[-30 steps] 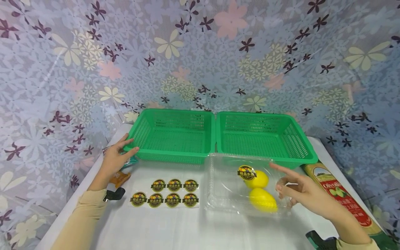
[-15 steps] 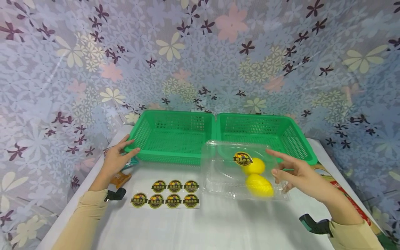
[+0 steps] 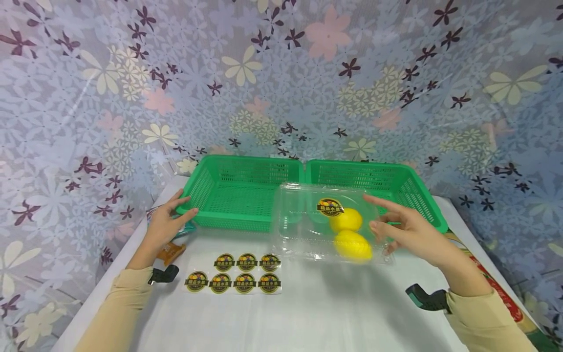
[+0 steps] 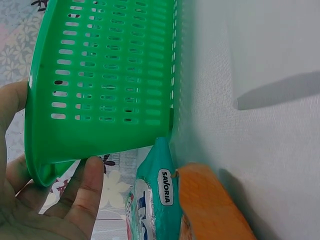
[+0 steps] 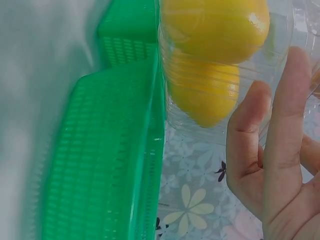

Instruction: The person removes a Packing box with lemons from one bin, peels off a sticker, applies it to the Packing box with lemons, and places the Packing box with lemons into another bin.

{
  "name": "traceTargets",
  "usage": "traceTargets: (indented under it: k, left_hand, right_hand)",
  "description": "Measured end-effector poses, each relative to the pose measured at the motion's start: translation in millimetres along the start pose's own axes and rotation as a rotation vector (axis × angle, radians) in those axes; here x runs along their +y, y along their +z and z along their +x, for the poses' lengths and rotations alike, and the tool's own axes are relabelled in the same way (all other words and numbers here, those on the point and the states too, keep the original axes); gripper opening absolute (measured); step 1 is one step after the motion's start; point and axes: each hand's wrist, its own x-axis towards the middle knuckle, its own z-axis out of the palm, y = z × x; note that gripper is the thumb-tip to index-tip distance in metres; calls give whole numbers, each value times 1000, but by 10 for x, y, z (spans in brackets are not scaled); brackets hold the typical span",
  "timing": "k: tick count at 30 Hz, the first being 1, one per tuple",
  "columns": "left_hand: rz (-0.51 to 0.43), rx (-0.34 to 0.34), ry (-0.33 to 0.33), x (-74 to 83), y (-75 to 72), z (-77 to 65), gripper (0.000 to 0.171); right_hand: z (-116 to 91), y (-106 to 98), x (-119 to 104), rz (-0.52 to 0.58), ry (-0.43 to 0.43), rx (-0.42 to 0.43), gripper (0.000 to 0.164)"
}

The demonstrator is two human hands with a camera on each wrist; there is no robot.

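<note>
My right hand (image 3: 415,238) grips the right end of a clear plastic clamshell box (image 3: 295,230), raised off the table. Two yellow lemons (image 3: 353,246) lie inside it, at the end near my fingers. On its lid is a round black and gold sticker (image 3: 330,208). In the head view the box overlaps the front of both green baskets; the right wrist view shows the lemons through ribbed plastic beside a basket wall (image 5: 100,165). My left hand (image 3: 163,226) holds the front left corner of the left green basket (image 3: 233,221), thumb at the rim (image 4: 32,115) and fingers below it.
The right green basket (image 3: 420,198) stands against the left one. A sheet of several round stickers (image 3: 233,281) lies on the white table (image 3: 264,325). A teal packet (image 4: 157,200) and an orange packet (image 4: 215,205) sit by my left hand. A red olive-oil package (image 3: 497,288) lies far right.
My right hand has lifted the clamshell box with the lemons and carried it up, left and toward the baskets. The left hand stays at the basket corner.
</note>
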Motion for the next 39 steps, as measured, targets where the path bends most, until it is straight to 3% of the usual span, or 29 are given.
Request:
traceTargets:
  k: [24,39]
  left_hand:
    - [-21,-12,-24,12,1,2,71]
    - [-8,-18,-37,14,0,18,70]
  right_hand:
    - [900,69,-388,4,28,-26,69]
    - [1432,271,-438,66,34,-60,65]
